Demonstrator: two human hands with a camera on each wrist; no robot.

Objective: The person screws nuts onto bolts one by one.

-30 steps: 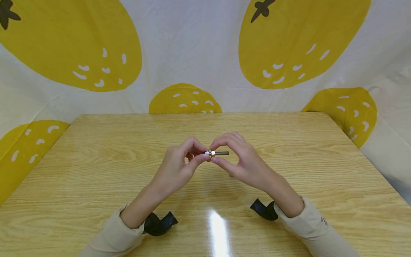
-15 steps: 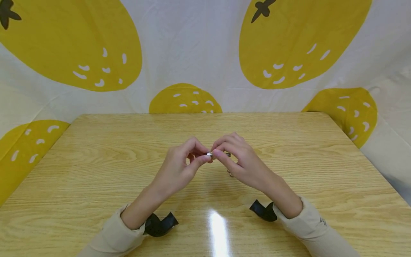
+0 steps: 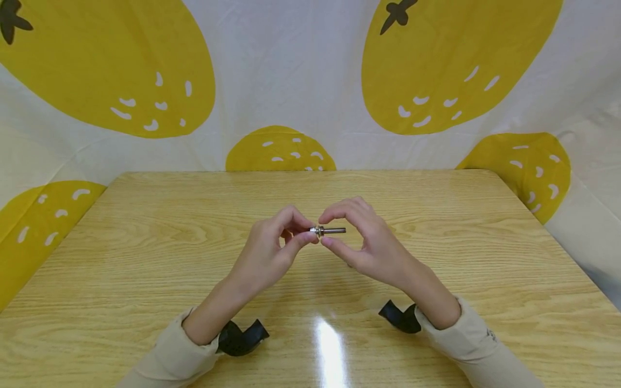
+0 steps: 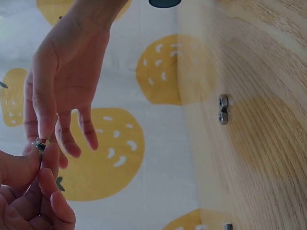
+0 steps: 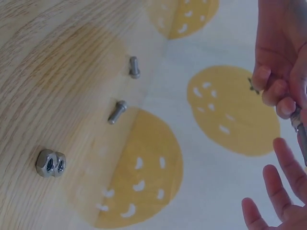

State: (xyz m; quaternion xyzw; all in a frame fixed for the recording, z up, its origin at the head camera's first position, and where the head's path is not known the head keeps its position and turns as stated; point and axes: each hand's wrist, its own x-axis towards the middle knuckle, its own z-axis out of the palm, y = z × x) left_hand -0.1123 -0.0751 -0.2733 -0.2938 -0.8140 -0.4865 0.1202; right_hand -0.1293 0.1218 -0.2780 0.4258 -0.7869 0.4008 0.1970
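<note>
In the head view my left hand [image 3: 269, 248] pinches a small metal bolt [image 3: 336, 230] at its left end, between thumb and index finger. The bolt lies level, its shank pointing right. A nut [image 3: 321, 230] sits around it, just beyond the left fingertips. My right hand [image 3: 371, 245] curves its thumb and index finger above and below the nut, with the fingertips spread apart. In the right wrist view the right hand's other fingers [image 5: 278, 189] are extended. Part of the bolt is hidden by the left fingers.
Two nuts [image 5: 50, 163] stand side by side on the wooden table [image 5: 29, 96] in the right wrist view. Two bolts, an upper bolt [image 5: 134, 67] and a lower bolt [image 5: 116, 112], lie beyond them. A fruit-patterned cloth [image 3: 291, 81] hangs behind the table.
Half a second ago the right thumb and index finger closed over the nut, covering much of the bolt. They have since spread apart, uncovering the shank. The left hand barely moved.
</note>
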